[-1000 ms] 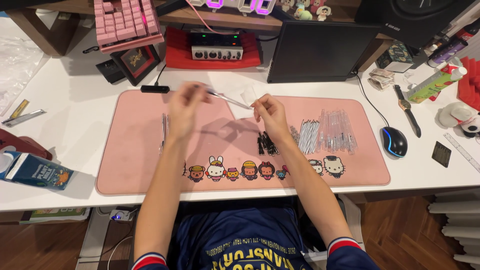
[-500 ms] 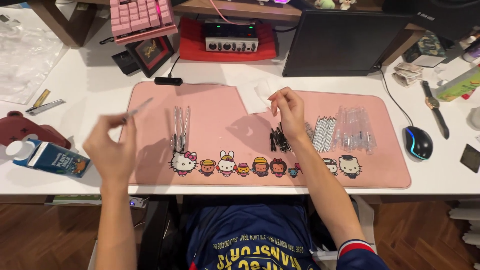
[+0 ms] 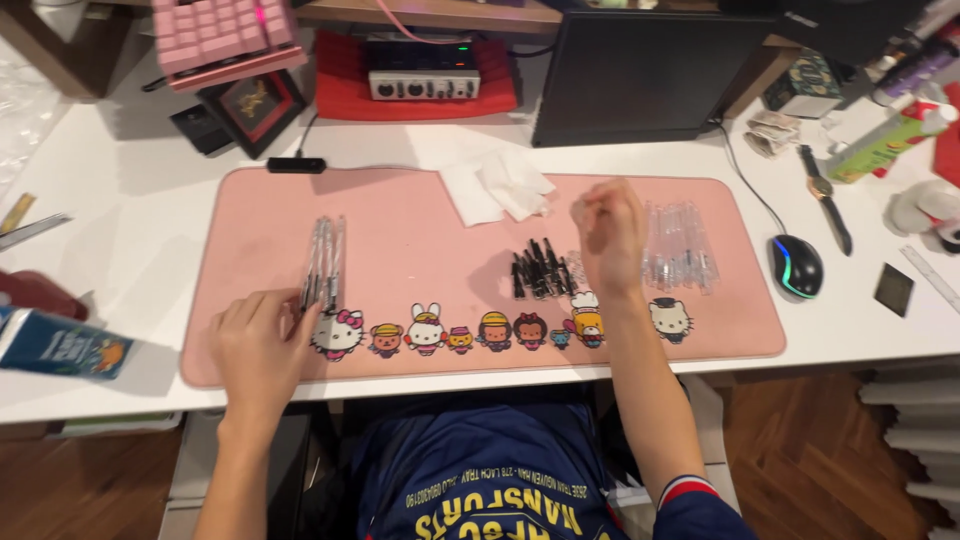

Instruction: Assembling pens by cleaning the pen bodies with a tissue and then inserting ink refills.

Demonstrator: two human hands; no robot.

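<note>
Head view: pink desk mat (image 3: 400, 215), white desk (image 3: 120, 190)

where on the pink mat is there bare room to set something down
The pink mat is bare between the assembled pens and the black caps, below the tissue. It is crowded on its right side, around the clear barrels.

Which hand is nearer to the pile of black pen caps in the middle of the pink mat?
The right hand: it is just right of the black caps, raised above the mat. The left hand rests far to their left, touching the row of pens.
</note>
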